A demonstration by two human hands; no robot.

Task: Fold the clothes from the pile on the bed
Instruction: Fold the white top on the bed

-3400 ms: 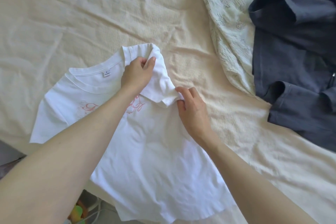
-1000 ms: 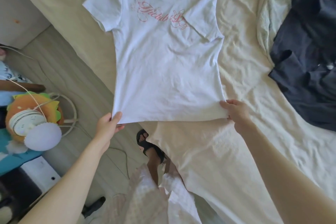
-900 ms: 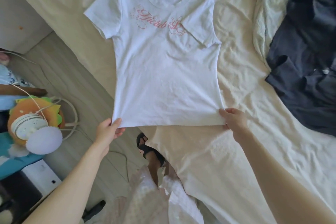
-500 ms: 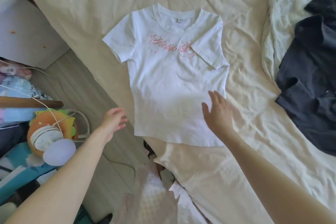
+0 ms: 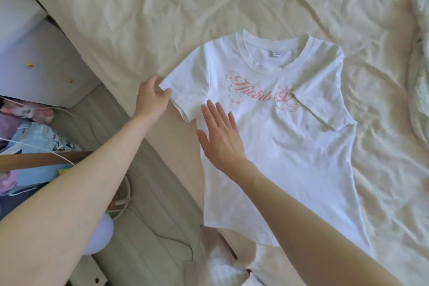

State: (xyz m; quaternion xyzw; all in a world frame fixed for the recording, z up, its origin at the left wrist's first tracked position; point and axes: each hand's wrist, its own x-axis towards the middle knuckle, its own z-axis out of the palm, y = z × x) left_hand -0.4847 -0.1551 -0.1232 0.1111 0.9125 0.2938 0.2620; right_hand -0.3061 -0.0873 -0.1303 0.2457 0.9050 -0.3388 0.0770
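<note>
Head view: white T-shirt (image 5: 285,146) lies face up on the cream bedsheet (image 5: 162,7), pink script print across the chest, collar away from me, hem toward me near the bed edge; the sleeve on my right side looks already turned in over the chest, the sleeve on my left side sticks out flat; my left hand (image 5: 152,97) pinches the outer edge of that sleeve, fingers curled round the fabric; my right hand (image 5: 220,134) lies flat on the shirt just below the armpit, fingers straight and spread, gripping nothing; step in hand, as I judge it, is folding the left sleeve inward; to do it well, keep the flat palm as the anchor so the body doesn't drag, bring the sleeve over along a line that mirrors the other side, keep the crease straight from shoulder to hem, then smooth toward the middle; risk: the shirt sits close to the bed edge, so a hard tug could pull it off the side; thin cotton, it will bunch if I pull too fast; floor (image 5: 148,234) with cables and a pale round object beside the bed, not part of this; no other clothes visible here except a pale textured fabric (image 5: 421,76) at the right border.
</note>
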